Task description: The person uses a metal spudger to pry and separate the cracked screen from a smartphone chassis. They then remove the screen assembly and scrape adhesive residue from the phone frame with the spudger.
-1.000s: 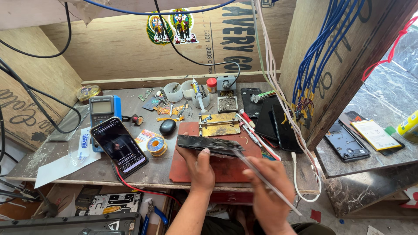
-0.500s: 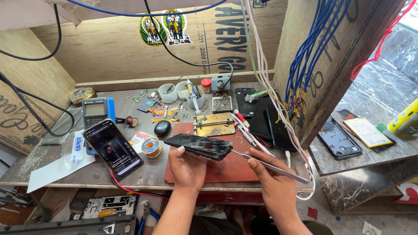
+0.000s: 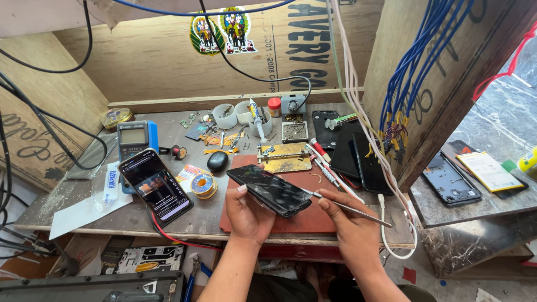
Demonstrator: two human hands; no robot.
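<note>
On the cluttered workbench, the left hand grips a cracked phone. The right hand pinches tweezers at its edge. Prying appears underway; the next move calls for gentle, steady leverage.

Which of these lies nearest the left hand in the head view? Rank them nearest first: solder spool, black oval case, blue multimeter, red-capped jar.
1. Solder spool, just to the left of the left hand on the bench.
2. Black oval case, a little beyond the spool.
3. Blue multimeter, far left.
4. Red-capped jar, at the back wall.
</note>
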